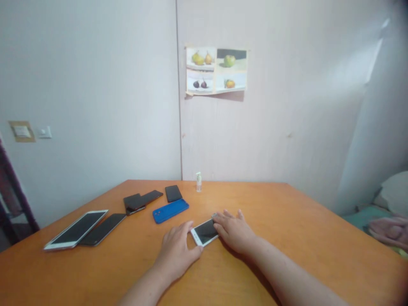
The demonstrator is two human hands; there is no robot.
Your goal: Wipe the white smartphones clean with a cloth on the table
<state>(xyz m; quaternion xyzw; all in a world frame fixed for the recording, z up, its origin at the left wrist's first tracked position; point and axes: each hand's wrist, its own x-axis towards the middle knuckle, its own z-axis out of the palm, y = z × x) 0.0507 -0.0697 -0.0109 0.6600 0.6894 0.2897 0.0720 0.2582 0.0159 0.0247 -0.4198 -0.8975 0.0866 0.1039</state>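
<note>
A white smartphone [204, 233] with a dark screen lies face up on the wooden table, tilted slightly to the right. My left hand [177, 250] holds its near left end, thumb at the lower corner and fingers at the upper one. Over the phone's far right end rests my right hand [234, 231], palm down with fingers spread, covering that part of the screen. A small pale, shiny bit shows by the right fingertips; I cannot make out what it is. Closest to the hands is a blue phone case [171, 211], beyond the left hand.
A white tablet [78, 229] overlaps a dark tablet-like device [103, 229] at the left. Several dark phones, one of them a black phone [173, 194], lie farther back. A small clear pump bottle [199, 182] stands near the back edge of the table [306, 246].
</note>
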